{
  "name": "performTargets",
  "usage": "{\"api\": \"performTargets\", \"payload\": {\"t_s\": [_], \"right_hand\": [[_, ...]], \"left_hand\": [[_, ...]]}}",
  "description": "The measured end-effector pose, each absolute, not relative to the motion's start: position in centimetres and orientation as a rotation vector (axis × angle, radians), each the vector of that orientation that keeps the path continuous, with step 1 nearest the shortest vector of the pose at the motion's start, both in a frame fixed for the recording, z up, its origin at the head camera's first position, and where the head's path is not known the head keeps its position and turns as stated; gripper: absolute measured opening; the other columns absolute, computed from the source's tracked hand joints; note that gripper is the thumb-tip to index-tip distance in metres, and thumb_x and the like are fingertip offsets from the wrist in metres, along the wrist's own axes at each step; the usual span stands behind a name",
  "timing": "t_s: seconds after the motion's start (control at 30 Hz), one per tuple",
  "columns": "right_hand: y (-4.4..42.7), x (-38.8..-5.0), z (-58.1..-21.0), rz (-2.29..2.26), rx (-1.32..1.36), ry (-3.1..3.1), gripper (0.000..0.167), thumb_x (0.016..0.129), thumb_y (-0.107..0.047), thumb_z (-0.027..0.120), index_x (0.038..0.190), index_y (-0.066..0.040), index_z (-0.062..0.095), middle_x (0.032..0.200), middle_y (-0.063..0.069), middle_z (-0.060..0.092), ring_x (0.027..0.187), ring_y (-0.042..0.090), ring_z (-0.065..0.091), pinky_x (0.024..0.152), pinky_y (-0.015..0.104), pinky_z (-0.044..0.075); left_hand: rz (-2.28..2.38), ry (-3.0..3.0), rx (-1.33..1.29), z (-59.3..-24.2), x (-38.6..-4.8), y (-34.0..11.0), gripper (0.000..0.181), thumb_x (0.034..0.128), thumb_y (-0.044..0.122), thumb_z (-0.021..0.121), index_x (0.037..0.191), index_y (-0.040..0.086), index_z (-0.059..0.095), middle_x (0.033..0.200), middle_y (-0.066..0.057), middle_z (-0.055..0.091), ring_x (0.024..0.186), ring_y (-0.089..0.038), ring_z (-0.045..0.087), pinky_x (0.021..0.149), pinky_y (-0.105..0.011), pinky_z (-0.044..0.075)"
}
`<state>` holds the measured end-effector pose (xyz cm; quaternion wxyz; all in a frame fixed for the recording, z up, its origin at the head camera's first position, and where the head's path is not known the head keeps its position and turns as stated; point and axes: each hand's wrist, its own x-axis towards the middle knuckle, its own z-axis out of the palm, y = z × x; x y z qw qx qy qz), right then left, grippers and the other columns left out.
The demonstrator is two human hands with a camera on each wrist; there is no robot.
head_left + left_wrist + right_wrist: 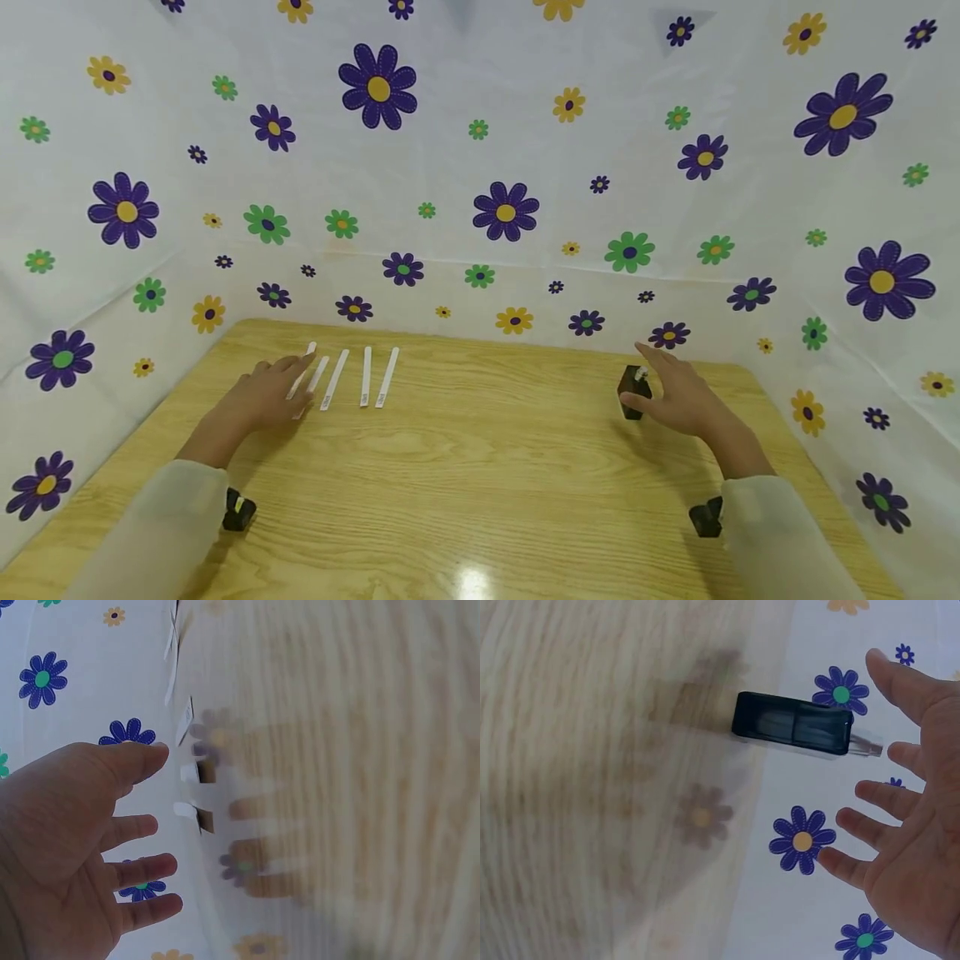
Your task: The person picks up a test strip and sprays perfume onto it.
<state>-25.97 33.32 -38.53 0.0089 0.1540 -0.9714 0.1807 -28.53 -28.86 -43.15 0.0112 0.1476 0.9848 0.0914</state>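
Note:
Several narrow white paper strips with small printed ends lie side by side at the back left of the table. My left hand hovers at the leftmost strips and hides parts of them; in the left wrist view its fingers are spread and grip nothing. A dark glass bottle with a clear and silvery spray neck, like a perfume bottle, stands upright at the back right. Beside it is my right hand, thumb and fingers apart around the neck's side. Gaps show between that hand and the bottle in the right wrist view.
The glossy wood-grain table reflects the things above it. A white flowered sheet walls its back and sides. Black wrist devices sit under the left sleeve and the right sleeve.

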Motion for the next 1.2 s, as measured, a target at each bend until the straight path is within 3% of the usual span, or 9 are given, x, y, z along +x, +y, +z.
{"api": "performTargets", "payload": {"t_s": [0.17, 0.37, 0.53, 0.77, 1.2], "right_hand": [[34.0, -26.1, -39.4, 0.707, 0.524, -3.007, 0.094, 0.095, -0.031, 0.075, 0.162, 0.001, 0.018, 0.162, 0.033, 0.023, 0.145, 0.058, 0.021, 0.111, 0.075, 0.02], [34.7, -26.2, -40.6, 0.89, 0.436, -3.031, 0.099, 0.087, -0.011, 0.075, 0.165, -0.01, 0.015, 0.164, 0.029, 0.021, 0.145, 0.057, 0.023, 0.11, 0.075, 0.024], [34.8, -26.2, -41.3, 1.043, 0.409, -3.001, 0.097, 0.087, -0.006, 0.074, 0.165, -0.012, 0.015, 0.163, 0.03, 0.021, 0.143, 0.057, 0.028, 0.105, 0.078, 0.027], [34.9, -26.4, -41.8, 1.271, 0.468, -2.891, 0.095, 0.091, -0.001, 0.071, 0.165, -0.011, 0.013, 0.163, 0.03, 0.021, 0.145, 0.056, 0.027, 0.109, 0.075, 0.025], [34.6, -27.1, -42.5, 1.469, 0.376, -2.813, 0.099, 0.087, 0.006, 0.072, 0.165, -0.014, 0.014, 0.163, 0.034, 0.018, 0.145, 0.061, 0.02, 0.111, 0.072, 0.027]], "left_hand": [[0.317, 3.05, 0.428, -43.6, -28.5, -29.8, 0.07, 0.1033, 0.031, 0.059, 0.159, 0.001, 0.029, 0.15, -0.035, 0.04, 0.126, -0.063, 0.04, 0.097, -0.078, 0.036], [0.464, 3.03, 0.482, -43.6, -28.8, -30.0, 0.074, 0.1007, 0.024, 0.063, 0.159, -0.003, 0.026, 0.147, -0.041, 0.039, 0.128, -0.063, 0.041, 0.103, -0.073, 0.036], [0.569, 3.002, 0.49, -43.7, -28.9, -30.3, 0.079, 0.0963, 0.018, 0.067, 0.158, -0.006, 0.025, 0.145, -0.043, 0.039, 0.131, -0.061, 0.041, 0.107, -0.07, 0.034], [0.7, 2.969, 0.428, -43.7, -29.4, -30.8, 0.087, 0.0908, 0.009, 0.075, 0.158, -0.007, 0.023, 0.144, -0.042, 0.042, 0.103, -0.045, 0.066, 0.096, -0.063, 0.048], [0.807, 2.948, 0.394, -44.1, -30.3, -31.5, 0.088, 0.088, 0.0, 0.076, 0.157, -0.008, 0.023, 0.14, -0.043, 0.045, 0.099, -0.041, 0.069, 0.088, -0.056, 0.056]]}}
